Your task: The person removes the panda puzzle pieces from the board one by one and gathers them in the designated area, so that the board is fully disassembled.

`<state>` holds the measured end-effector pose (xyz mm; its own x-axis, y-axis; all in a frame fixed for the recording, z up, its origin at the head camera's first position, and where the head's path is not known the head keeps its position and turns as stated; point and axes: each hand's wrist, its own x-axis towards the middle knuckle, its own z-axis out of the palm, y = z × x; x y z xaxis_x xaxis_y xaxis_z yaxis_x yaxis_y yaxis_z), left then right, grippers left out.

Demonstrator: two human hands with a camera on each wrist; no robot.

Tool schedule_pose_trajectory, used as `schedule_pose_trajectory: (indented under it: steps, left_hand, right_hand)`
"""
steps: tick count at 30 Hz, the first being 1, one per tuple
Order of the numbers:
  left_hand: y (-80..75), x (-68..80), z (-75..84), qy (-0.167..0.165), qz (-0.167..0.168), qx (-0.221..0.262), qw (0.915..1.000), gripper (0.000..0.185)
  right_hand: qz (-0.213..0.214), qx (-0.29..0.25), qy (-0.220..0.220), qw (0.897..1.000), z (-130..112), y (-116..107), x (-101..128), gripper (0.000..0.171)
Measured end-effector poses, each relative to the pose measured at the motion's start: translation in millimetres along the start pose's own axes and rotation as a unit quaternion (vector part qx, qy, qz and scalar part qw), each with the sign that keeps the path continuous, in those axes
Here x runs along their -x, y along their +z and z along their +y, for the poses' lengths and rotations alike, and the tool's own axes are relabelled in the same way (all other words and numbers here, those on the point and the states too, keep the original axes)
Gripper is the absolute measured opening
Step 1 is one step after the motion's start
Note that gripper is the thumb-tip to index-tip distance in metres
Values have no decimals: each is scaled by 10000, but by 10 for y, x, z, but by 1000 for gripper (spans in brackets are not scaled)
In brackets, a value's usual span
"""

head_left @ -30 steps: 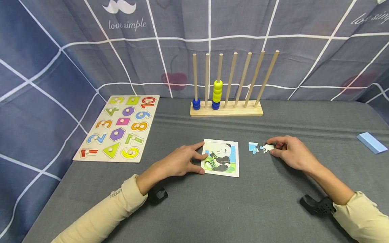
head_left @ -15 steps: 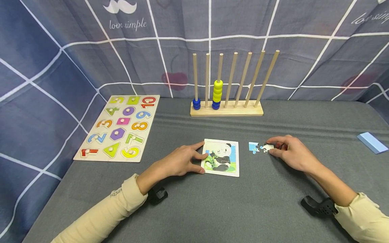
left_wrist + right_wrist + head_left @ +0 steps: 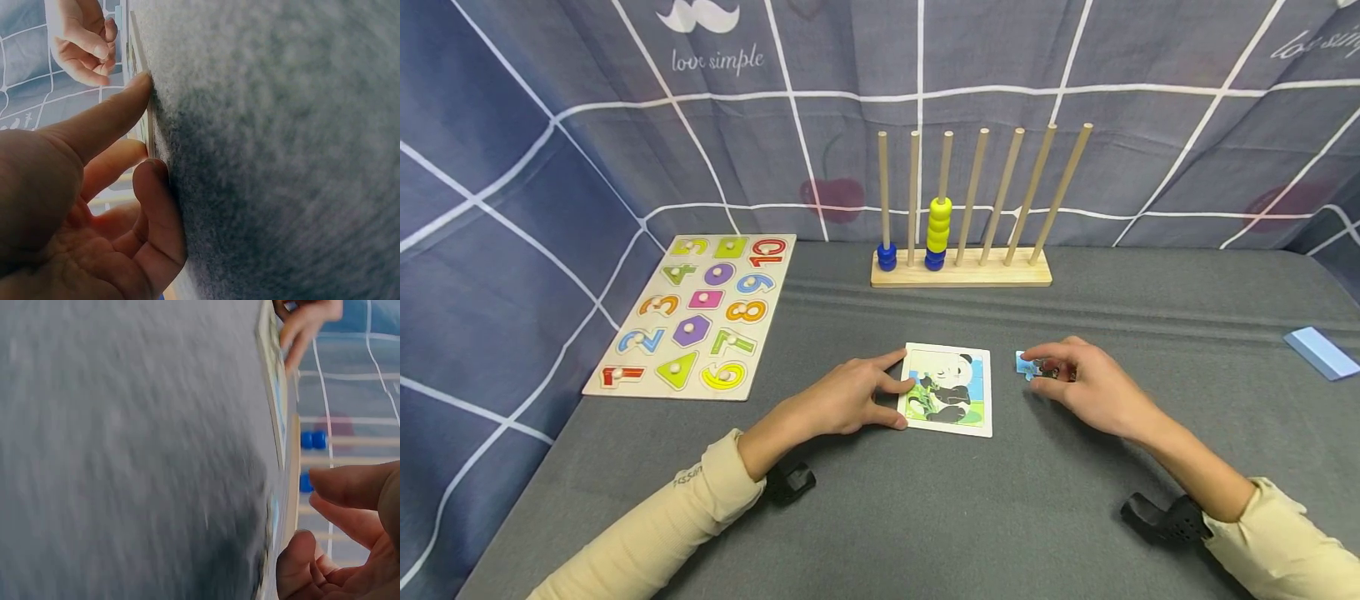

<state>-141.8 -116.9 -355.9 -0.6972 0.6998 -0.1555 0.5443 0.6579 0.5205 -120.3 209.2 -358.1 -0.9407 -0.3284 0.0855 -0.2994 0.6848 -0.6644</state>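
My left hand (image 3: 846, 398) rests at the left edge of a small panda jigsaw puzzle (image 3: 987, 398), with its index fingertip and thumb near the two left corners and another fingertip on the picture. Seen from the left wrist, the thumb (image 3: 119, 109) touches the board's edge. Right of the board, my right hand (image 3: 1093, 387) hovers over two loose jigsaw pieces, its thumb and index finger apart. One piece, light blue (image 3: 1022, 365), shows past the index fingertip; the other is mostly hidden under the hand. In the right wrist view the fingers (image 3: 350, 487) are raised off the pieces.
A wooden peg abacus (image 3: 962, 280) with blue and yellow beads stands behind the puzzle. At the left lies a number-and-shape peg board (image 3: 703, 321). A light blue block (image 3: 1321, 353) lies far right. A checked curtain (image 3: 820, 167) encloses the grey table.
My right hand has moved left from the panda piece, which it was touching, to over both loose pieces, covering more of them. My left hand and the panda puzzle have stayed put.
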Motion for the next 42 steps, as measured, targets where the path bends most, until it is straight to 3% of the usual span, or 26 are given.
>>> schedule_pose_trajectory:
  steps: [12, 23, 36, 42]
  left_hand:
    - [-20, -13, -14, -38, -82, -46, 9999, 57]
    - [-14, -22, 1, -78, -141, 16, 9999, 57]
    - [-21, -26, -2, -23, -126, -4, 9999, 57]
    - [-17, -28, -12, 20, -102, 10, 9999, 57]
  right_hand:
    - [-202, -252, -209, 9993, -308, 357, -189, 27]
    - [-756, 414, -228, 9960, -377, 443, -350, 27]
    - [-745, 435, -168, 9961, -400, 451, -378, 24]
    - [-447, 525, -270, 9973, -400, 473, -363, 23]
